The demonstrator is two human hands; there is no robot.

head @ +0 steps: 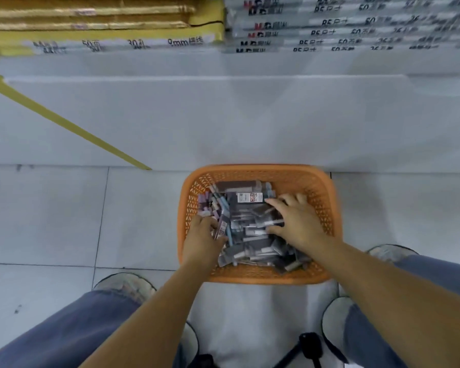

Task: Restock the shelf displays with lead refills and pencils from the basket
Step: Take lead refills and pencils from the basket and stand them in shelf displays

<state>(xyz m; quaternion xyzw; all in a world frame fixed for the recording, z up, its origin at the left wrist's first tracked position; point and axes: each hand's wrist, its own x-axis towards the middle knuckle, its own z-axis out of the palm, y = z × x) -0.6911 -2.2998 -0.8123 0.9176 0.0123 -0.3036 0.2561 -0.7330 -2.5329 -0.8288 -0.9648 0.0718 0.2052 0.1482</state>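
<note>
Gathering step, seemingly: packets (pixel 246 235) in orange basket (pixel 260 169) being gripped by left hand (pixel 201 232) at left wall; right hand (pixel 295 221) being spread wide over middle. Next: firm handful needed.

legs: blue denim jeans (pixel 64 328) on both thighs | knees: pale frayed patches (pixel 125 285) on both, one outside each forearm | arms: forearms (pixel 157 301) bare from left hand (pixel 201 235) and right hand (pixel 296 221) back to the frame edge | feet: rounded white shoe toes (pixel 335 322) — blurred, dark-edged — behind the wrists
</note>
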